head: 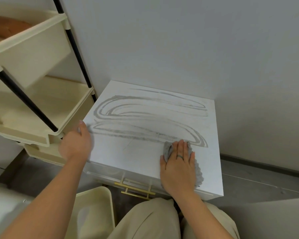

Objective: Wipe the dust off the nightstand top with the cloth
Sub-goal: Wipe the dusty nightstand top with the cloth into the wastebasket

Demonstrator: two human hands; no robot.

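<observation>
The white nightstand (128, 157) stands against a grey wall (179, 40), and its top carries grey dust streaks (145, 111) in long curved loops across the back half and the middle. The strip along the front edge looks cleaner. The grey cloth (167, 150) lies on the top towards the front right corner, at the near end of the lowest streak. The right hand (179, 168) presses flat on the cloth, fingers straight and close together, pointing towards the wall. Cloth shows past the fingertips, beside the thumb and along the outer side of the palm. A dark ring (179, 156) sits on one finger of that hand. The left hand (75, 144) grips the top's left edge, about halfway along: the thumb lies on the surface and the fingers bend down over the side, out of sight. Below the front edge a drawer shows a gold handle (136, 191). A cream rack (33, 104) with black poles stands just left of the nightstand, and a cream bin (93, 200) sits on the floor (257, 183) near the front left corner. Beige trousers (145, 221) fill the bottom of the view.
</observation>
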